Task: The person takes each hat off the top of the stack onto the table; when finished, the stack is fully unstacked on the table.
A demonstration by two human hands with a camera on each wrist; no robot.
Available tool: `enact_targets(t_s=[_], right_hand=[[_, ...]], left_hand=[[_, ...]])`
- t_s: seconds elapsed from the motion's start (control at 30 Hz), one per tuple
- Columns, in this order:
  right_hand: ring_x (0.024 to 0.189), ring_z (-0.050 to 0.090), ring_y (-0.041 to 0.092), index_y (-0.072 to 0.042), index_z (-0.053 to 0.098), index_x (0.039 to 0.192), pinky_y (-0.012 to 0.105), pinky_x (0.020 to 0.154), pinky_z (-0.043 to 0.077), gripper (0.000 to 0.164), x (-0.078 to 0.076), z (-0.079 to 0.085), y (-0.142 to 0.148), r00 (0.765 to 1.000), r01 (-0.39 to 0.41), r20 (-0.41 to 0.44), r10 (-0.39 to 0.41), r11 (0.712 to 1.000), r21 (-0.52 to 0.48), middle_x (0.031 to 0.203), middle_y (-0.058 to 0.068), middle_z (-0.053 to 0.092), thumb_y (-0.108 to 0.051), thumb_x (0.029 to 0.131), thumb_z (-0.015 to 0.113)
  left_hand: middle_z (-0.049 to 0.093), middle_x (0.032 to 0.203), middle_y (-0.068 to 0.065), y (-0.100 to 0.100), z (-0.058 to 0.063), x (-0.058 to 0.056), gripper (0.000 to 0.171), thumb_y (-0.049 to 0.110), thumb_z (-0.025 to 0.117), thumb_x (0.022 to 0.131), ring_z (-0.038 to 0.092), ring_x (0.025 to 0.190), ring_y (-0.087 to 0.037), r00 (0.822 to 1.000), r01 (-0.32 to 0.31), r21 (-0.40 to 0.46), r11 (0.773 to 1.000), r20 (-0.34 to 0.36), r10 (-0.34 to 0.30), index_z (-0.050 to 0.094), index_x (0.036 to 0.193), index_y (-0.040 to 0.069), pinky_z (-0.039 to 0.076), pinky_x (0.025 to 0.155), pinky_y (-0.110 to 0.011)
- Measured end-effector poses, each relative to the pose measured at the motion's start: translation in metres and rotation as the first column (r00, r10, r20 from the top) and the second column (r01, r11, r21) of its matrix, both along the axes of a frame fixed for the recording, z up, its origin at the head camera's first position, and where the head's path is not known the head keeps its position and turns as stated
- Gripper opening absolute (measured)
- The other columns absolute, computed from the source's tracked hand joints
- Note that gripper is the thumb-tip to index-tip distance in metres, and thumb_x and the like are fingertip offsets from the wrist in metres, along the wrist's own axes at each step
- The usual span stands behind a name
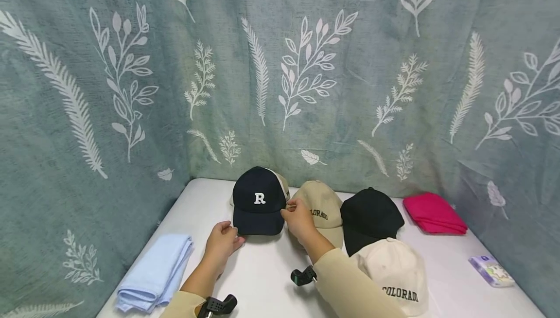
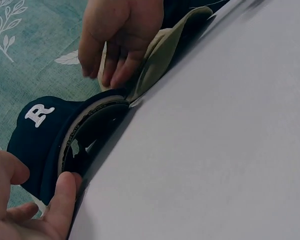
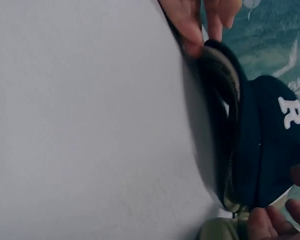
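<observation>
A navy cap (image 1: 259, 201) with a white R and a beige back stands on the white table, its brim facing me. My left hand (image 1: 220, 242) holds the brim's left corner, with fingertips above and below its edge in the right wrist view. On the other side, my right hand (image 1: 299, 218) hovers close by the cap, its fingers loosely extended. In the left wrist view the right-hand fingers (image 2: 121, 70) point down just above the brim's far end. Partly behind that hand sits a tan cap (image 1: 317, 196) lettered COLORADO.
To the right are a black cap (image 1: 372, 216) and a cream COLORADO cap (image 1: 391, 264), partly behind my right sleeve. Folded light-blue cloth (image 1: 155, 272) lies at left, folded pink cloth (image 1: 433, 213) at back right, and a small purple-and-white packet (image 1: 491, 270) near the right edge. Patterned curtains surround the table.
</observation>
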State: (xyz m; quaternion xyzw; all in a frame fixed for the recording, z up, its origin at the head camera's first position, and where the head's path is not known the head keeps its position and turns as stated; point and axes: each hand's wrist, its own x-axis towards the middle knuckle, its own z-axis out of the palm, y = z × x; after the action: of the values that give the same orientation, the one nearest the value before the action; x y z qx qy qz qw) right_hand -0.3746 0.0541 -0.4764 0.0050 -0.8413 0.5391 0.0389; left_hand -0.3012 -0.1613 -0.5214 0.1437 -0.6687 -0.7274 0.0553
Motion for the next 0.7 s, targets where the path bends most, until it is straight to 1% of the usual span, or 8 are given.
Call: enact_targets(t_s=[0.1,0.17,0.3,0.4,0.5,0.7], right_hand=[[0.119,0.062,0.035,0.002,0.051,0.145,0.049,0.101,0.054,0.052,-0.003,-0.004,-0.003,0.999,-0.028,0.038,0.027,0.999,0.038,0.13,0.02,0.062,-0.018,0.1,0.068],[0.129,0.058,0.039,0.003,0.045,0.151,0.052,0.107,0.051,0.061,-0.006,-0.007,-0.006,0.998,-0.051,0.041,0.049,0.997,0.055,0.139,0.023,0.059,-0.019,0.1,0.069],[0.145,0.045,0.043,0.004,0.035,0.158,0.056,0.118,0.041,0.071,-0.011,-0.011,-0.013,0.996,-0.084,0.047,0.082,0.996,0.034,0.154,0.028,0.047,-0.018,0.1,0.071],[0.151,0.038,0.042,0.004,0.035,0.158,0.055,0.122,0.036,0.073,-0.012,-0.015,-0.015,0.995,-0.087,0.053,0.086,0.996,0.004,0.16,0.028,0.042,-0.015,0.099,0.072],[0.153,0.035,0.041,0.003,0.034,0.159,0.054,0.124,0.033,0.075,-0.012,-0.017,-0.016,0.995,-0.087,0.051,0.088,0.996,-0.03,0.162,0.027,0.039,-0.012,0.097,0.074],[0.154,0.031,0.042,0.002,0.03,0.161,0.054,0.125,0.031,0.08,-0.012,-0.025,-0.015,0.991,-0.124,0.043,0.128,0.989,-0.079,0.164,0.028,0.035,-0.009,0.096,0.074]], left_hand=[[0.042,0.153,-0.029,0.002,0.0,0.0,0.055,0.011,0.053,0.106,0.067,0.105,-0.027,1.0,0.0,-0.002,1.0,-0.003,0.0,0.035,0.155,-0.005,0.062,0.088,-0.03],[0.041,0.155,-0.028,0.002,0.0,0.0,0.056,0.01,0.053,0.106,0.066,0.108,-0.029,1.0,-0.001,-0.008,1.0,-0.009,0.001,0.034,0.156,-0.005,0.062,0.089,-0.03],[0.039,0.158,-0.029,0.001,0.002,0.0,0.058,0.01,0.054,0.106,0.068,0.11,-0.029,1.0,0.004,-0.02,1.0,-0.017,-0.005,0.032,0.158,-0.005,0.062,0.089,-0.029],[0.038,0.159,-0.029,0.001,0.002,-0.001,0.06,0.008,0.055,0.105,0.069,0.108,-0.027,1.0,0.01,-0.014,1.0,-0.017,-0.01,0.031,0.159,-0.005,0.062,0.088,-0.028],[0.039,0.158,-0.028,0.001,0.002,-0.001,0.061,0.006,0.056,0.105,0.069,0.106,-0.025,1.0,0.012,0.001,1.0,-0.016,-0.012,0.03,0.159,-0.004,0.062,0.088,-0.028],[0.04,0.156,-0.029,0.0,-0.002,-0.002,0.064,0.0,0.058,0.103,0.069,0.106,-0.024,1.0,0.006,0.021,1.0,-0.016,-0.005,0.03,0.16,-0.004,0.062,0.087,-0.029]])
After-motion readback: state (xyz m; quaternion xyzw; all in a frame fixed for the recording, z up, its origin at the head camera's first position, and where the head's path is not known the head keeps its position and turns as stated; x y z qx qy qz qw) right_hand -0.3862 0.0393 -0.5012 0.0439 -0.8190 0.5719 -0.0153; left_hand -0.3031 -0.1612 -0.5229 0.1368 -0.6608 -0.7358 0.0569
